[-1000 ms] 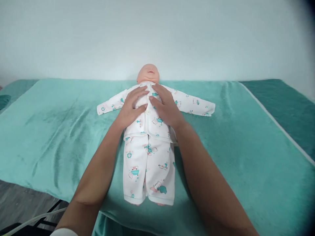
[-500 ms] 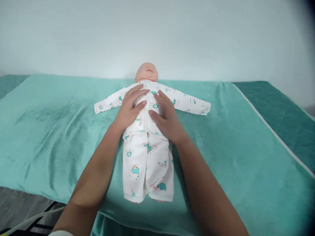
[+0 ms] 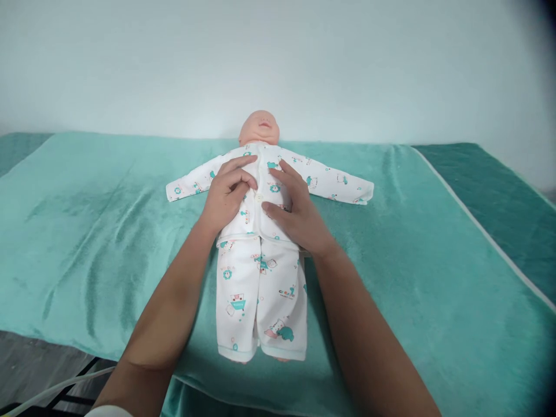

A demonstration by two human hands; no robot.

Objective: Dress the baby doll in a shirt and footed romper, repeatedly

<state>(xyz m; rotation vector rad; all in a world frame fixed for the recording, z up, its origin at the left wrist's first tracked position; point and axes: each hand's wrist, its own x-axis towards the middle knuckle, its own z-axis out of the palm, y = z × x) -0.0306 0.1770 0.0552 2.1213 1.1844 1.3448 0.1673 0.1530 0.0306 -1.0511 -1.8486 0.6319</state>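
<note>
The doll (image 3: pixel 259 255) lay on its back at the centre of the frame, on a light teal blanket (image 3: pixel 87 231). Its long axis ran straight up the picture, with the head (image 3: pixel 259 127) at the top near the wall (image 3: pixel 278 58) and the trouser hems pointing down toward the blanket's near edge. The two sleeves of its printed shirt (image 3: pixel 257 219) stretched flat out to the left and right, crossing that axis almost squarely. The trousers (image 3: pixel 260 295) lay straight and side by side below the shirt.

Both hands rested on the shirt front, either side of the button line. The left hand (image 3: pixel 228 194) had its fingers curled, with the fingertips bunched against the shirt's centre edge. Whether that grip pinched cloth could not be told. The right hand (image 3: pixel 295 211) kept its grip spread, fingers apart and flat on the chest and thumb pointing in at the button line.

Wide bare blanket lay to the left and right of the sleeves. The blanket's near edge crossed the lower left of the frame just below the hems, with floor (image 3: pixel 26 359) and a white cord (image 3: pixel 52 391) beyond it. At the right, a pale seam divided the blanket from a darker teal cover (image 3: pixel 499 197). Little room showed between the head and the wall.
</note>
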